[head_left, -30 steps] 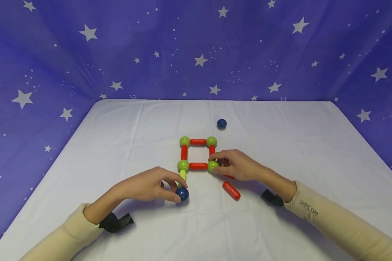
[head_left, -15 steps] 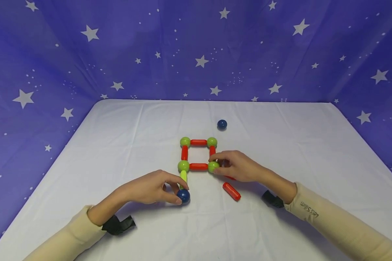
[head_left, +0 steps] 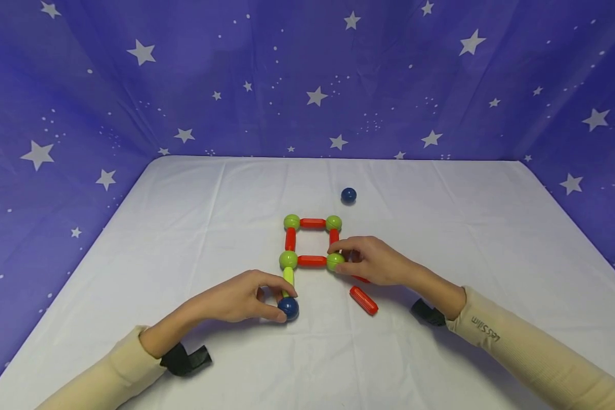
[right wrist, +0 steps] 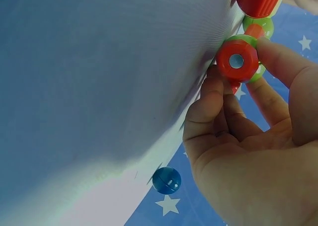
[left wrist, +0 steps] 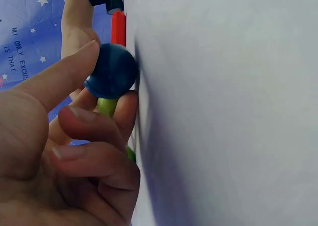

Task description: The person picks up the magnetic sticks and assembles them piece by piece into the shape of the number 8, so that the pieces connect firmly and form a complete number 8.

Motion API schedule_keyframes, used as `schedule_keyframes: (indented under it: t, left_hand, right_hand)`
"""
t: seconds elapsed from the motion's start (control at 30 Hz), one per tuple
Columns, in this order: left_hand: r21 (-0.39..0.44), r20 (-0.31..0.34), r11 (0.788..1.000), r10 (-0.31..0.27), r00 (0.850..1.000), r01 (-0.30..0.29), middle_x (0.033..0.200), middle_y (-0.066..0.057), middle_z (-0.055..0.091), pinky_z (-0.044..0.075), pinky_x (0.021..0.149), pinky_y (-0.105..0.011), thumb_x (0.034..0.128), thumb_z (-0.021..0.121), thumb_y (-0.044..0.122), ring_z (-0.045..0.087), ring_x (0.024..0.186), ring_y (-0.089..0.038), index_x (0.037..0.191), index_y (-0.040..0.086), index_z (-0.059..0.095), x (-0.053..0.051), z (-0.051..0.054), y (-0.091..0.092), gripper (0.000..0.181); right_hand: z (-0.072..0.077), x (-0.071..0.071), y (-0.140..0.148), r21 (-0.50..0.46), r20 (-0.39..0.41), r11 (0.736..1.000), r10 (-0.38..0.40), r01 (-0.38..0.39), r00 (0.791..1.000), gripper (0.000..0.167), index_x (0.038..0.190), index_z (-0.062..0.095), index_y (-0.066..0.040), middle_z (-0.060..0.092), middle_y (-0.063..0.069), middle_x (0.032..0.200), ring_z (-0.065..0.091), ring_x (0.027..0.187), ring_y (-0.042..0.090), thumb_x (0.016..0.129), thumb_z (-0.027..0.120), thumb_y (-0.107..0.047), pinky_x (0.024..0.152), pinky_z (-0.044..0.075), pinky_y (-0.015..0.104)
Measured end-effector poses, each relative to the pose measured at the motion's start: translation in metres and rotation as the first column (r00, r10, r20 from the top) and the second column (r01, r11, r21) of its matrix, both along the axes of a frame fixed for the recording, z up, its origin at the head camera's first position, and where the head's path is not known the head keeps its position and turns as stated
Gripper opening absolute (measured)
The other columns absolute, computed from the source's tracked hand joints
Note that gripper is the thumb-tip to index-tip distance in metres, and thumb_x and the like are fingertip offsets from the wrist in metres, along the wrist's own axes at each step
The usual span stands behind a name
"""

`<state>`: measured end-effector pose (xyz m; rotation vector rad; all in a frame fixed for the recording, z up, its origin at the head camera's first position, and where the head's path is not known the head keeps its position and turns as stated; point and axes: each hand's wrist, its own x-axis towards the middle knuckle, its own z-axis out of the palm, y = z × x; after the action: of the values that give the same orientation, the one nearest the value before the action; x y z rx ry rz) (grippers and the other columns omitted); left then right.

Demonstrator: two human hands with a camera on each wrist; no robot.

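Note:
Four red rods and green balls form a flat square; the near edge is a red rod (head_left: 312, 261). From its near-left green ball (head_left: 288, 260), a yellow-green rod (head_left: 288, 277) runs toward me to a blue ball (head_left: 288, 308). My left hand (head_left: 243, 296) pinches that blue ball between thumb and fingers, as the left wrist view also shows. With its thumb and fingertips, my right hand (head_left: 374, 261) holds the near-right green ball (head_left: 335, 262). Beside that ball, a red rod (right wrist: 237, 62) points its metal-tipped end at the right wrist camera; my hand partly hides it in the head view.
A loose red rod (head_left: 364, 300) lies on the white cloth (head_left: 441, 216) just in front of my right hand. Behind the square rests a second blue ball (head_left: 348, 195). A purple star-patterned curtain (head_left: 266, 68) encloses the table's back and sides.
My left hand and the blue ball have shifted very slightly toward me and to the right. My right hand keeps its hold on the green ball, almost still.

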<state>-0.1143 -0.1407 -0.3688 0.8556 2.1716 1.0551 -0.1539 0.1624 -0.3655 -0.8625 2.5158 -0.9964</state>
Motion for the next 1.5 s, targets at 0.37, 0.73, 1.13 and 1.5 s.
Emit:
schedule_keyframes:
  t: [0.37, 0.73, 1.13, 1.5]
  left_hand:
    - [0.027, 0.005, 0.999, 0.027, 1.000, -0.027, 0.097, 0.005, 0.065, 0.040, 0.060, -0.025, 0.0869, 0.078, 0.026, 0.050, 0.062, -0.012, 0.117, 0.018, 0.071, 0.003, -0.002, -0.001, 0.032]
    - [0.015, -0.020, 0.999, 0.034, 0.999, -0.034, 0.096, 0.007, 0.065, 0.042, 0.064, -0.026, 0.0870, 0.077, 0.028, 0.052, 0.066, -0.013, 0.117, 0.019, 0.072, 0.006, -0.002, -0.002, 0.032]
    - [0.008, -0.048, 0.999, 0.041, 0.998, -0.040, 0.096, 0.008, 0.065, 0.043, 0.063, -0.026, 0.0867, 0.078, 0.029, 0.051, 0.065, -0.012, 0.118, 0.019, 0.072, 0.006, -0.002, -0.003, 0.033]
    - [0.013, -0.054, 0.999, 0.038, 0.998, -0.037, 0.098, 0.007, 0.065, 0.042, 0.062, -0.025, 0.0869, 0.077, 0.029, 0.050, 0.063, -0.011, 0.119, 0.018, 0.072, 0.007, -0.003, -0.002, 0.034]
  right_hand:
    - [0.000, 0.000, 0.000, -0.001, 0.015, 1.000, -0.003, 0.003, 1.000, 0.034, 0.123, 0.067, -0.012, 0.059, -0.002, 0.089, 0.054, 0.080, 0.018, 0.090, 0.073, -0.015, 0.065, 0.048, 0.027]
    - [0.004, 0.000, 0.002, 0.014, -0.024, 1.000, 0.025, -0.025, 0.999, 0.038, 0.127, 0.066, -0.010, 0.062, -0.004, 0.091, 0.056, 0.079, 0.017, 0.090, 0.074, -0.018, 0.064, 0.050, 0.027]
    - [0.018, 0.027, 0.027, -0.008, -0.067, 1.000, -0.008, 0.007, 0.998, 0.029, 0.119, 0.072, -0.013, 0.065, -0.011, 0.090, 0.055, 0.073, 0.014, 0.090, 0.074, -0.016, 0.061, 0.047, 0.027]
    - [0.011, 0.056, 0.041, -0.008, -0.037, 1.000, 0.009, -0.009, 0.999, 0.027, 0.112, 0.075, -0.017, 0.065, -0.016, 0.089, 0.055, 0.075, 0.010, 0.086, 0.079, -0.024, 0.065, 0.047, 0.026]
